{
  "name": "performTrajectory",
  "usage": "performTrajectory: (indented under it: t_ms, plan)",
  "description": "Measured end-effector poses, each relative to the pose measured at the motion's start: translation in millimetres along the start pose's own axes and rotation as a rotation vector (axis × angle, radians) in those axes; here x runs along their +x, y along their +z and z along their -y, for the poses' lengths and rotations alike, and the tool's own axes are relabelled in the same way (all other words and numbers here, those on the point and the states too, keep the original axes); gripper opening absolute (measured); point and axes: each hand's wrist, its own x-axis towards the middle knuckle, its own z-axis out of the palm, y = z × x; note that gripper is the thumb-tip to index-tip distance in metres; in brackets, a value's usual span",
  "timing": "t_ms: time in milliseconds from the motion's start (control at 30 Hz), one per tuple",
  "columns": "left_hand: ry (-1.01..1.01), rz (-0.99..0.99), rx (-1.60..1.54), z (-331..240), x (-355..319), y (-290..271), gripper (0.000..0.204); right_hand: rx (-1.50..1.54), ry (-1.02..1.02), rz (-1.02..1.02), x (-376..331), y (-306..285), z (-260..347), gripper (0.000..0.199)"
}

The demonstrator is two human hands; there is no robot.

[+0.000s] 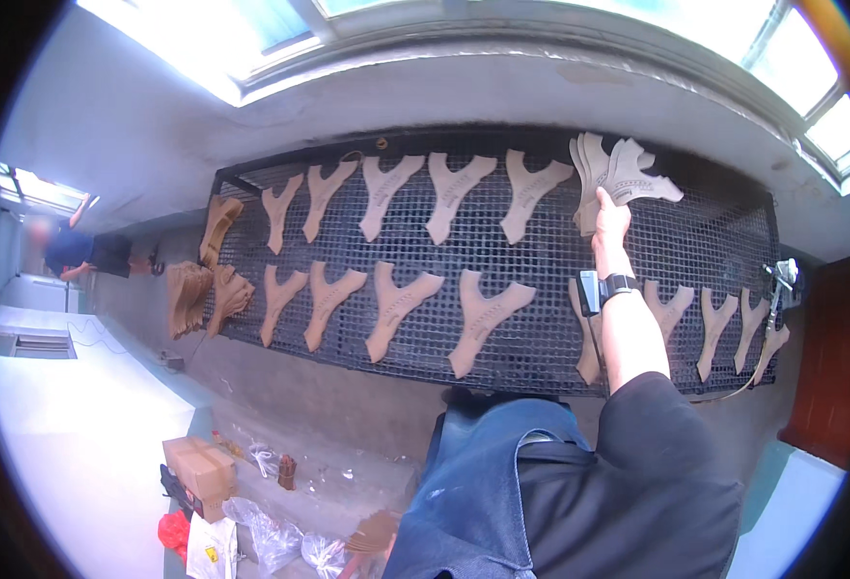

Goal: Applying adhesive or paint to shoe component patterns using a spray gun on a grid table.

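Note:
My right hand (612, 220) reaches to the far right part of the black mesh rack (348, 289). Its fingers are closed on a flat tan Y-shaped piece (634, 174) with a row of small marks. Overlapping similar pieces (591, 164) lie fanned just left of it; whether the hand grips those too is unclear. A watch and a small box-shaped device (590, 292) sit at that wrist. Low in the view, a sliver of my left hand (356, 565) shows at a stack of brown flat pieces (374, 532), seemingly gripping it; most of that hand is hidden.
Several Y-shaped pieces (460, 196) lie in two rows on the rack. Stacks of them (189, 297) are at its left end. A spray gun (782, 280) with a hose hangs at the right end. A cardboard box (200, 471) and plastic bags (263, 536) lie lower left. Another person (70, 249) stands far left.

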Motion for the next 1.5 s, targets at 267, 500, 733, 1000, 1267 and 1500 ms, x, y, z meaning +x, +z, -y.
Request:
performTrajectory:
  t_ms: [267,500,733,1000,1267,1500]
  plan:
    - [-0.057,0.086,-0.166,-5.8,-65.9,67.7,0.039,-0.907,-0.09,0.154,42.9,-57.7,1.9,0.05]
    - [0.035,0.112,0.025,26.8,-92.2,91.6,0.039,-0.722,-0.024,0.133,53.4,-76.1,4.5,0.05]
    - [0.292,-0.092,0.194,119.8,-82.7,57.1,0.037,-0.387,-0.038,-0.031,122.8,-149.0,2.0,0.056]
    - [0.173,-0.055,0.275,198.1,-100.5,60.2,0.041,-0.525,0.088,-0.022,143.8,-203.2,-10.9,0.056]
    - [-0.069,0.113,-0.315,290.0,-154.3,94.0,0.037,-0.199,0.065,0.321,171.5,-278.3,-20.7,0.03]
    - [-0.086,0.085,-0.2,381.5,-213.4,100.5,0.043,0.099,0.025,0.359,253.3,-314.6,4.6,0.022]
